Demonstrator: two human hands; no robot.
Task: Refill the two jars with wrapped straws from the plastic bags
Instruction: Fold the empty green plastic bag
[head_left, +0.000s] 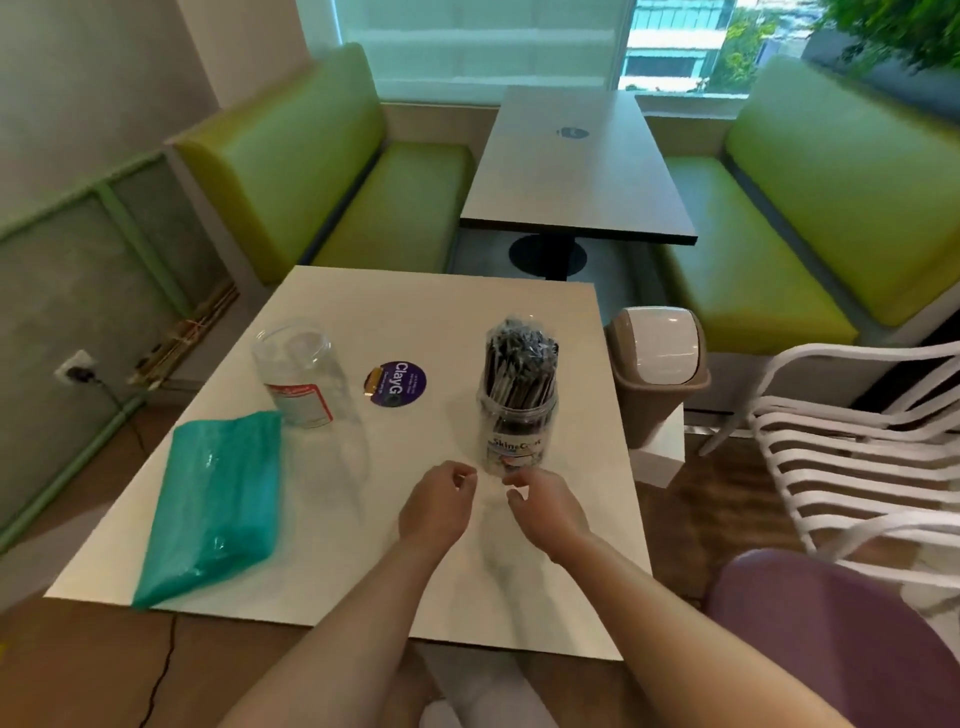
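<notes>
1. White table (332, 551), centre of frame: carries two jars, one bag and a round purple sticker (396, 384).
2. Right jar (515, 415), centre right: upright, clear, packed with dark wrapped straws (519, 364) standing well above its rim.
3. Left jar (300, 376), centre left: clear, red-bordered label, no straws seen inside.
4. Teal plastic bag (218, 504), lower left: lying flat, its far end just beside the left jar.
5. Left hand (434, 506) and right hand (545, 506), lower centre: near each other, just in front of the right jar, fingers curled as if pinching; whether anything is held cannot be told.
6. Swing-lid bin (657, 364): beside the table's right edge.
</notes>
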